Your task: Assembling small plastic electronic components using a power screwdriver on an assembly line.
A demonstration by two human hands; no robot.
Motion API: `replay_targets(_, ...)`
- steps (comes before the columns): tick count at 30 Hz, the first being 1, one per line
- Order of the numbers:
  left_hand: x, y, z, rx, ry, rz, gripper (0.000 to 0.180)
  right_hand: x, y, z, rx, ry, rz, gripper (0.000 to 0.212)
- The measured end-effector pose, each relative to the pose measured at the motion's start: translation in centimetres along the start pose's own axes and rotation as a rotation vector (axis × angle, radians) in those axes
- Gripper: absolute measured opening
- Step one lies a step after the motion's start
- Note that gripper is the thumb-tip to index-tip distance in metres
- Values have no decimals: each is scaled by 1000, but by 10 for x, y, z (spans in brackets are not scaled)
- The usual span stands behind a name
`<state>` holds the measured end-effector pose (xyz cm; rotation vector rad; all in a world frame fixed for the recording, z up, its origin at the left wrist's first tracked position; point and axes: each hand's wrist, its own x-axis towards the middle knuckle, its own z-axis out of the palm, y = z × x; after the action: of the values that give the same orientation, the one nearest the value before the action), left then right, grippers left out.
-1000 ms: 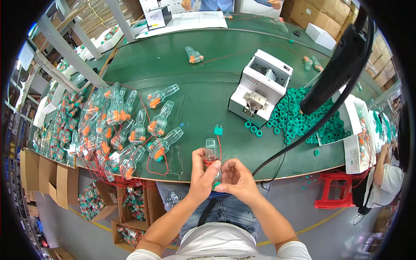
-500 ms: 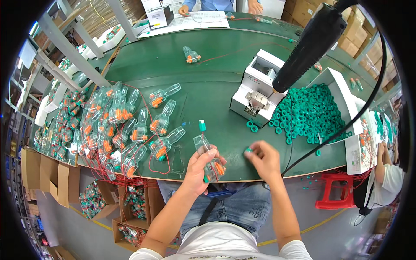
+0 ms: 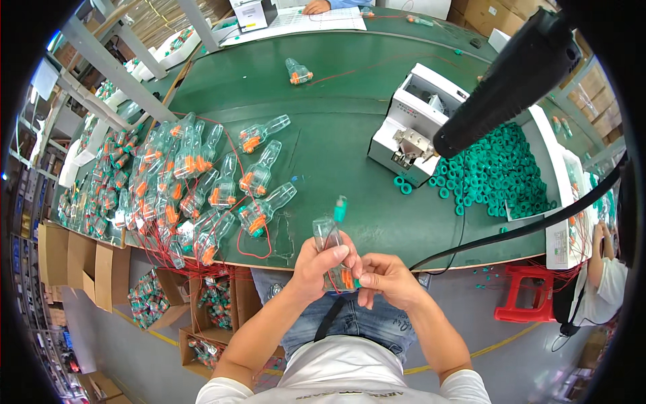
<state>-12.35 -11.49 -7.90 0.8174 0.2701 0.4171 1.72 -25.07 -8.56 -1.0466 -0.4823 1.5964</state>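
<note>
My left hand is closed round a clear plastic bottle-shaped housing with orange parts inside, held over the table's near edge. A green plug shows just past its narrow end. My right hand has come against the housing's wide end, thumb and fingers pinching a small green ring there. Whether the ring is seated on the housing, I cannot tell; the fingers partly hide it. To the left lie several similar clear housings with orange parts and red wires.
A white machine stands right of centre, beside a heap of green rings in a white tray. A black cylindrical tool hangs above, its cable crossing the right side. Cardboard boxes stand below left; a red stool at right.
My right hand has moved left with the green ring, from above the table to the housing's wide end. The left hand and housing have shifted slightly right. The view has turned a little.
</note>
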Motion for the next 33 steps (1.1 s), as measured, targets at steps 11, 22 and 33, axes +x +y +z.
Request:
replay_targets(11,-68,26,-7,-9,99,16,28,7,17,22,-41,-90,-67,20)
replay_targets(22,-323,-48,-214,-173,603,-524,53,25,11,-6,-371,598,-521,11)
replay_targets(33,-293,-93,-378,-120,1406,-62,42,33,2,-4,-362,565,-405,7)
